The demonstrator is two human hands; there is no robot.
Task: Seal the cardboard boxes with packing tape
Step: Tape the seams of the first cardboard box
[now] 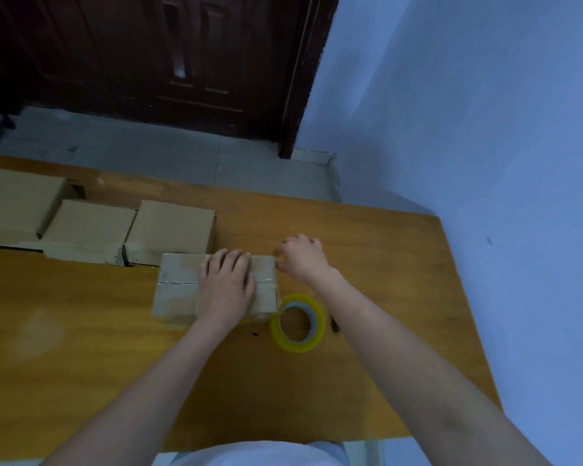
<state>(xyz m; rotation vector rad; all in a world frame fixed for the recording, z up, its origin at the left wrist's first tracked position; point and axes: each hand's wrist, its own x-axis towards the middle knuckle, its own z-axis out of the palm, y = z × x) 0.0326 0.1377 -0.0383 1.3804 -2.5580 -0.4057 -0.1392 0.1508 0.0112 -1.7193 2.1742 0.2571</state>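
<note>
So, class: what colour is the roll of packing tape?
Yellow roll of packing tape, in the head view.

One view only, from a wide-angle camera on the person's head, looking forward and steeply down. It sits close above the tabletop [81,331], whose near edge lies at the bottom of the frame. Both forearms reach up from the bottom edge; beyond the far edge it takes in floor [148,153], a dark door [148,62] and blue wall [468,129]
</note>
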